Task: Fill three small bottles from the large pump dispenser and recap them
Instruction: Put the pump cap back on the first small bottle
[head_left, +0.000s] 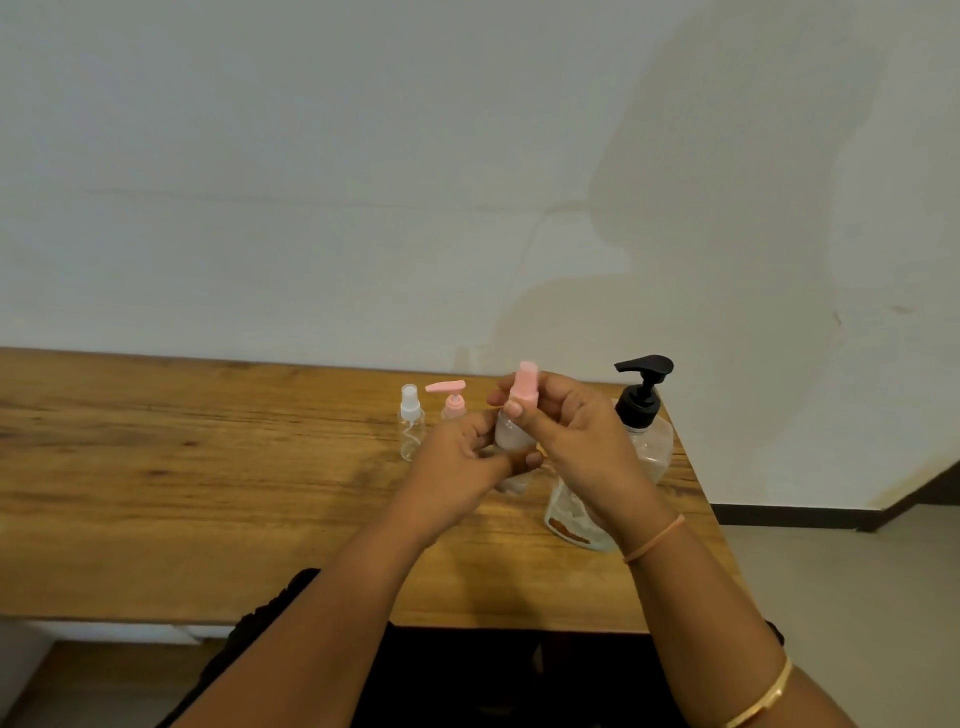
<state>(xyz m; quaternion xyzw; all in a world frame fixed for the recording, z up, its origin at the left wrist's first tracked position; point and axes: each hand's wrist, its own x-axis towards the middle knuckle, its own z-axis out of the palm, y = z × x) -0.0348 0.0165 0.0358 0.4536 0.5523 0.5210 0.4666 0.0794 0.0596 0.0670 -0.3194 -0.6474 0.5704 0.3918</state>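
My left hand (457, 467) grips a small clear bottle (511, 434) above the wooden table (208, 467). My right hand (571, 441) pinches the pink pump cap (523, 384) on top of that bottle. Just behind stand two more small bottles: one with a white spray cap (411, 423) and one with a pink pump (452, 400), partly hidden by my left hand. The large pump dispenser (647, 415), clear with a black pump head, stands at the right, partly behind my right hand.
A clear pouch or refill pack (571, 525) lies on the table under my right wrist. The table's right edge is close to the dispenser, with floor beyond. A white wall runs along the back edge.
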